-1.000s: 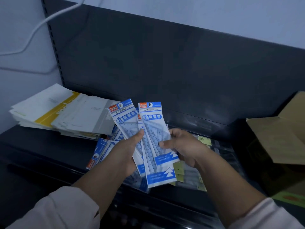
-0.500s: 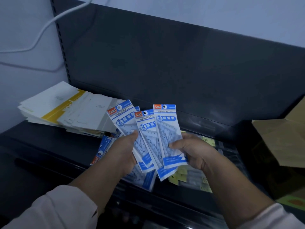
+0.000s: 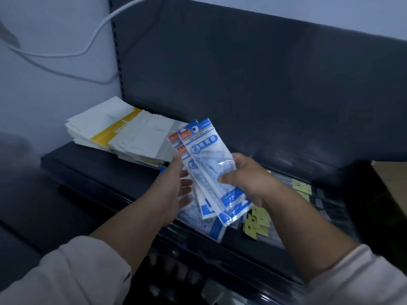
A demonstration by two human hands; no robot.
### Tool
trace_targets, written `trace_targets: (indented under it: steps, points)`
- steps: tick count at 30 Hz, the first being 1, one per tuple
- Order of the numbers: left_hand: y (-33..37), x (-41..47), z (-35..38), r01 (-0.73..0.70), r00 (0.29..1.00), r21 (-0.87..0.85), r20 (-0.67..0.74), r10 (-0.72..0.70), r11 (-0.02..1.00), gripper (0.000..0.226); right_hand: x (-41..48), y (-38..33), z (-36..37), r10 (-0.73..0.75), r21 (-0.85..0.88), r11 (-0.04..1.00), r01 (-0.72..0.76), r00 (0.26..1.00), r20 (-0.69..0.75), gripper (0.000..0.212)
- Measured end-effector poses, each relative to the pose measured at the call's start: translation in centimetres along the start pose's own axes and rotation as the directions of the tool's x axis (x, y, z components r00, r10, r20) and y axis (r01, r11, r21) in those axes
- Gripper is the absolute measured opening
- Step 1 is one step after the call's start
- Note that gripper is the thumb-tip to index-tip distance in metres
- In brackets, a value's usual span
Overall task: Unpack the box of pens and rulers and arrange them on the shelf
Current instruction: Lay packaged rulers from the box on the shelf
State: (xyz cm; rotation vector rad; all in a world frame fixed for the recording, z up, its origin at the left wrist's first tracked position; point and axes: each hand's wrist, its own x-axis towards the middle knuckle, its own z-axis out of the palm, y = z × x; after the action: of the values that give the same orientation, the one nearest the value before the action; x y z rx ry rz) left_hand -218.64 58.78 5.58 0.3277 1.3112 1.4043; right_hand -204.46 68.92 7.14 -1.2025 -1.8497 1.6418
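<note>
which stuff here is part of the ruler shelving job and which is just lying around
Job: ruler packs in the right hand, left hand touching them, shelf, cardboard box.
Lying about: white-and-yellow paper stack, yellow-tagged packs (contents unclear), white cable.

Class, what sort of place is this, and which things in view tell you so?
Probably a stationery shop: a dark metal display shelf, clear blue-headed ruler packets gripped by the right hand, and stacked white-and-yellow paper packs.

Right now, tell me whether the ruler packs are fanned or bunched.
Bunched: the ruler packs overlap closely, gripped by the right hand.
</note>
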Motion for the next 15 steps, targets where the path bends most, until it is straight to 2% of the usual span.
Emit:
trace_targets:
  steps: [2, 3, 4, 6, 8, 10, 13, 15]
  points:
    - [-0.7, 0.0, -1.2, -0.097, 0.970, 0.228, -0.196, 0.143, 0.969, 0.022, 0.1, 0.1, 0.1, -0.062, -0.248, 0.967, 0.051, 0.997, -0.035, 0.041]
    - [-1.2, 0.3, -1.9, -0.145, 0.938, 0.409, -0.232, 0.256, 0.901, 0.017, 0.1, 0.3, 0.4, -0.060, -0.362, 0.931, 0.052, 0.998, -0.011, 0.048]
    - [-1.8, 0.4, -2.7, -0.182, 0.902, 0.581, -0.223, 0.371, 0.793, 0.021, 0.0, 0.6, 0.9, -0.040, -0.458, 0.888, 0.048, 0.999, 0.027, 0.058]
    - [-2.6, 0.2, -4.0, -0.217, 0.845, 0.822, -0.112, 0.522, 0.526, 0.028, 0.0, 1.4, 2.1, 0.015, -0.595, 0.802, 0.050, 0.994, 0.105, 0.075]
    - [-3.5, -0.3, -4.7, -0.219, 0.832, 0.928, 0.016, 0.555, 0.302, 0.032, -0.1, 2.2, 3.4, 0.031, -0.639, 0.765, 0.082, 0.986, 0.164, 0.076]
    - [-4.4, -0.4, -5.1, -0.206, 0.846, 0.968, 0.103, 0.523, 0.143, 0.038, -0.1, 2.8, 4.1, 0.001, -0.656, 0.746, 0.117, 0.984, 0.177, 0.078]
    - [-5.2, -0.3, -5.1, -0.181, 0.846, 0.983, 0.173, 0.505, -0.034, 0.041, -0.3, 3.1, 4.3, -0.042, -0.738, 0.658, 0.153, 0.985, 0.167, 0.083]
    - [-5.2, -0.2, -4.9, -0.178, 0.832, 0.979, 0.201, 0.517, -0.096, 0.042, -0.7, 3.1, 4.2, -0.039, -0.796, 0.588, 0.145, 0.988, 0.151, 0.083]
